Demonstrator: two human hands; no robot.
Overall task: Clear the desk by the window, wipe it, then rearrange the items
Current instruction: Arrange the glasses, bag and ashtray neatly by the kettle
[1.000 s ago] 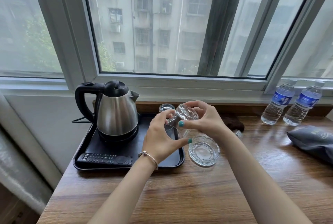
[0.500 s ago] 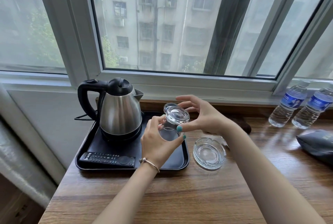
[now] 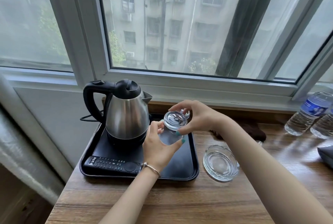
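Note:
A clear drinking glass (image 3: 173,122) is held upside down over the black tray (image 3: 191,171), base up. My left hand (image 3: 159,149) grips its lower body from the left. My right hand (image 3: 197,117) pinches its thick base from the right. A second glass (image 3: 187,114) peeks out behind my right fingers at the tray's back. A steel kettle (image 3: 127,114) with a black handle stands on the tray's left, and a black remote (image 3: 111,166) lies along the tray's front. A glass ashtray (image 3: 220,165) sits on the wooden desk (image 3: 180,202) to the right of the tray.
Two water bottles (image 3: 306,115) stand at the back right by the window sill. A dark brown cloth (image 3: 255,132) lies behind my right forearm. A dark grey pouch (image 3: 326,153) lies at the right edge. A curtain (image 3: 23,144) hangs left of the desk.
Both hands have carried the upturned glass back and left, lower over the tray beside the kettle. The camera has moved closer and to the left.

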